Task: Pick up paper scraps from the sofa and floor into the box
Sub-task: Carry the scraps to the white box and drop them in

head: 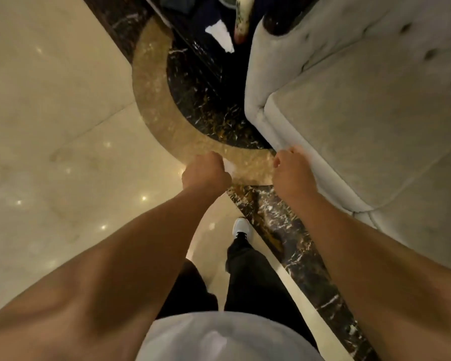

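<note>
My left hand [206,174] is closed in a fist over the floor, with a sliver of white paper scrap [228,167] showing at its knuckles. Beside the front corner of the grey sofa [362,121], my right hand [293,175] hangs with its back to the camera. Its fingers curl under and are hidden, so I cannot tell whether it holds anything. Another white paper scrap [219,35] lies on the dark floor far ahead, next to the sofa's arm. No box is in view.
The floor is glossy cream marble [50,113] with a gold curved band [151,100] and black veined strips [292,230]. A patterned upright object [242,19] stands by the far scrap. My dark trousers and white shoe [241,227] are below.
</note>
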